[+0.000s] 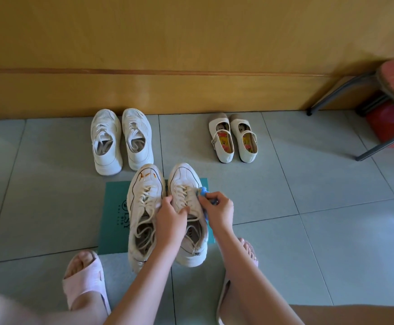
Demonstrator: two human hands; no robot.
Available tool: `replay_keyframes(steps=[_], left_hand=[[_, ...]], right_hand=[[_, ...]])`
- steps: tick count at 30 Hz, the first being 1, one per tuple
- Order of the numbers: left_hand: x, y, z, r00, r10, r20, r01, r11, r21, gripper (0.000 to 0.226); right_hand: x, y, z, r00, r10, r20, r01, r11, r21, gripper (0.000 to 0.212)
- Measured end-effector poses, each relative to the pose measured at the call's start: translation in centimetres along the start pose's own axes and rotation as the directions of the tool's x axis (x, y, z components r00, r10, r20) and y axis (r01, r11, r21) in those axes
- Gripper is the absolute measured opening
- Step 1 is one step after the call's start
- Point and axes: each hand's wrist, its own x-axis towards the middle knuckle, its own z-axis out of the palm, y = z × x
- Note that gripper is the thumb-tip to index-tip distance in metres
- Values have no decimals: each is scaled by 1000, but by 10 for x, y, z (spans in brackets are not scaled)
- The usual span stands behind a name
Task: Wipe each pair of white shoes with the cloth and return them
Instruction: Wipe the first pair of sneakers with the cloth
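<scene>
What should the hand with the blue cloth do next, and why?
Probably the right hand should carry the blue cloth over to the toe of the stained sneaker. Orange-brown marks show there, while the other sneaker, which the cloth touches now, looks clean at the toe.

Bare forearms; left hand [170, 215] and right hand [219, 207] bare too. Pale pink open-toe slipper [85, 285] lower left, broad single strap; matching slipper [221, 301] lower centre-right, partly hidden behind forearm.
</scene>
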Motion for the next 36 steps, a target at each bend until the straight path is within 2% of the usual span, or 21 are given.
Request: replay_keyframes(steps=[3, 6, 8, 10, 12, 14, 17, 21, 24, 27, 31, 36], left_hand=[[2, -2, 1, 1000, 13, 16, -13, 999, -32, 58], [4, -5, 2, 999, 7, 31, -6, 999, -45, 59], [3, -5, 1, 999, 7, 41, -5, 999, -50, 60], [3, -5, -1, 999, 5, 48, -2, 998, -67, 59], [3, -5, -2, 999, 17, 49, -13, 997, -73, 55], [3, -4, -2, 999, 29, 41, -26, 997, -72, 53], [3, -1, -3, 999, 5, 42, -1, 995, -104, 54], [3, -2, -3, 999, -16, 47, 20, 995, -97, 55], [1, 0, -4, 999, -7, 45, 9, 999, -44, 56], [-1, 2, -6, 999, 6, 36, -6, 1000, -5, 56], [-4, 5, -8, 999, 34, 33, -35, 999, 30, 57], [-8, 7, -11, 998, 13, 68, -14, 1000, 26, 61]], right_hand=[[-2, 6, -16, 996, 16, 86, -13, 999, -37, 18], [-2, 9, -30, 975, 135, 175, -146, 988, 49, 25], [4, 0, -34, 974, 175, 146, -203, 958, 204, 34], [16, -17, -31, 989, 127, 73, -142, 947, 289, 38], [29, -35, -20, 1000, 22, 21, -26, 969, 247, 33], [37, -44, -4, 997, -72, 30, 68, 990, 121, 27], [36, -35, 16, 991, -99, 87, 104, 992, -66, 25], [22, -14, 13, 995, -92, 36, 94, 993, -72, 22], [8, -6, 1, 996, -75, 51, 76, 997, -27, 22], [-6, 1, -10, 988, -92, 122, 92, 996, 2, 23], [-17, 12, -30, 965, -144, 217, 163, 984, -73, 24], [-25, 24, -57, 928, -79, 363, 96, 995, -30, 17]])
